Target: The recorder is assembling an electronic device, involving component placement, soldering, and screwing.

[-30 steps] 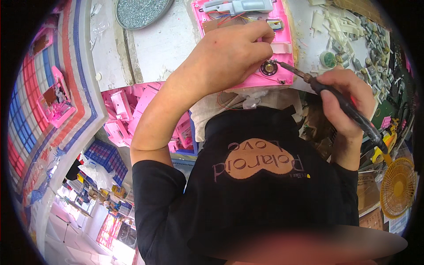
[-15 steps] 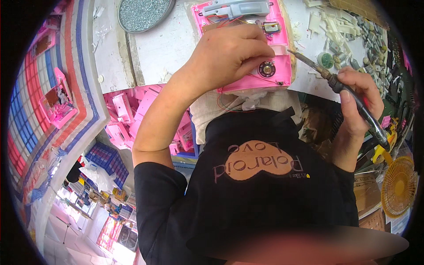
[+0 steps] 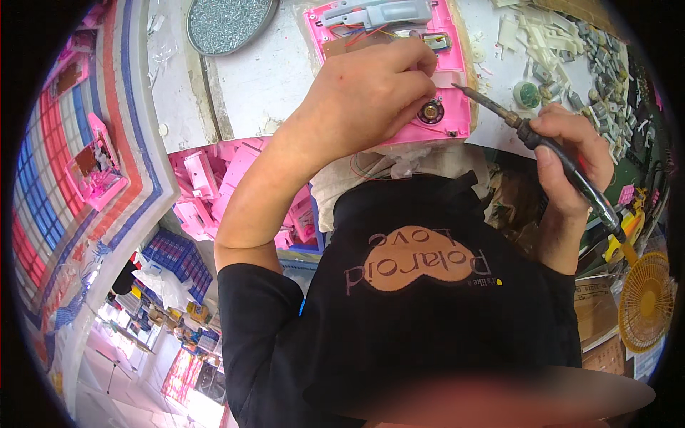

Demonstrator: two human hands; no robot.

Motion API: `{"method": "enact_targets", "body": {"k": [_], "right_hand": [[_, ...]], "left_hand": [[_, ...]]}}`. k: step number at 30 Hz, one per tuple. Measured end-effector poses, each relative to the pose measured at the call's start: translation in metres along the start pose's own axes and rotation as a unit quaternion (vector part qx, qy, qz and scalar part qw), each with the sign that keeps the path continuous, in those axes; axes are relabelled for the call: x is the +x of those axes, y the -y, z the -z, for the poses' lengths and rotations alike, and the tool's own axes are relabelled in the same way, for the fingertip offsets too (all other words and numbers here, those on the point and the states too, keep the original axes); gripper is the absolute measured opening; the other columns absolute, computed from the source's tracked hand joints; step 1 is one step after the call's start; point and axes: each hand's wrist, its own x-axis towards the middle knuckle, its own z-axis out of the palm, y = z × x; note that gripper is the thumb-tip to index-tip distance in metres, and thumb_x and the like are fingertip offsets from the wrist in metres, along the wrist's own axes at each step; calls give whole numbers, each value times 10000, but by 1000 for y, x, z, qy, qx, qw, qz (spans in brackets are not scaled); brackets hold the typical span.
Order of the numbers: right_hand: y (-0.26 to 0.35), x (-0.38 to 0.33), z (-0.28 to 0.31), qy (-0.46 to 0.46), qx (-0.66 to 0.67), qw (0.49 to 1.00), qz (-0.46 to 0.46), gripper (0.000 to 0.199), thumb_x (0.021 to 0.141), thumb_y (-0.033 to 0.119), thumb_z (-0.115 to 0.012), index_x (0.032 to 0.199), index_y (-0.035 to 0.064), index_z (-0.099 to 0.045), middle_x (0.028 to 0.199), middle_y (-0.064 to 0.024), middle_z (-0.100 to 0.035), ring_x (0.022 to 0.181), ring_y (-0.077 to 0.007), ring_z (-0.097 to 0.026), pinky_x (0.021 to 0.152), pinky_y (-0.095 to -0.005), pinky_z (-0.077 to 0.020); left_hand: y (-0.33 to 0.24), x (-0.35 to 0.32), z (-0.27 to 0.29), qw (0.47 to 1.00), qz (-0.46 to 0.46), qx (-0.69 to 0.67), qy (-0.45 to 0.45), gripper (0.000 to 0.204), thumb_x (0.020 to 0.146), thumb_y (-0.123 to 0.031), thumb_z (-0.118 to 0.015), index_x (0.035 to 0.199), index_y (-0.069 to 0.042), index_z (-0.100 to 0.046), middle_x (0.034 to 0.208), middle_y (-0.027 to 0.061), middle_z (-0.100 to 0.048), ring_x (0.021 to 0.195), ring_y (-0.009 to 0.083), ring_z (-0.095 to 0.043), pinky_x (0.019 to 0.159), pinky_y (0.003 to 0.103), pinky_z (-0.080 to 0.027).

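Observation:
A pink plastic casing (image 3: pixel 421 133) lies at the top middle with its inside facing up. In it are a small round black speaker (image 3: pixel 431 111), a grey plastic part (image 3: pixel 382 14) and thin coloured wires. Over the casing's middle, my left hand (image 3: pixel 374 89) has thumb and fingers pinched together; what sits between them is hidden. My right hand (image 3: pixel 574 153) grips a soldering iron (image 3: pixel 586 187) by its dark handle. The iron's tip points left, over the casing's right edge, a short way from my left fingertips and above the speaker.
A round dish of small screws (image 3: pixel 225 25) stands at the back left. White plastic pieces (image 3: pixel 528 36) and small metal motors (image 3: pixel 606 107) lie on the right, beside a green solder spool (image 3: pixel 526 95). Pink casings (image 3: pixel 228 185) fill a crate below the table. A yellow fan (image 3: pixel 646 303) stands lower right.
The soldering iron and my right hand have shifted slightly left, bringing the tip over the casing's edge. My left hand has moved slightly left, still pinched over the casing.

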Motion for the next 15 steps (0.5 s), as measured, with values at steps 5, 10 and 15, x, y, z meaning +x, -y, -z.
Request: {"method": "enact_targets", "body": {"k": [5, 10, 15], "right_hand": [[1, 7, -3, 33, -27, 999, 27, 251, 834, 61, -729, 1053, -57, -695, 871, -126, -702, 699, -176, -628, 637, -276, -474], [4, 6, 0, 18, -14, 1000, 0, 239, 830, 61, -734, 1038, -52, -701, 850, -124, -699, 690, -178, -626, 634, -276, -472], [3, 7, 0, 28, -32, 999, 16, 240, 827, 61, -736, 1035, -54, -699, 852, -128, -700, 697, -184, -634, 639, -278, -479]], "left_hand": [[-3, -1, -3, 1000, 2, 13, -7, 183, 747, -28, -805, 888, -80, -700, 1046, 48, -660, 889, 245, -676, 715, 335, -549], [3, -1, 0, 999, -25, 26, -1, 222, 742, -39, -806, 918, -73, -675, 1071, 49, -651, 909, 259, -675, 734, 345, -557], [0, -2, 4, 998, -21, 52, 18, 236, 750, -44, -801, 942, -70, -665, 1086, 53, -649, 927, 266, -675, 752, 354, -563]]}}
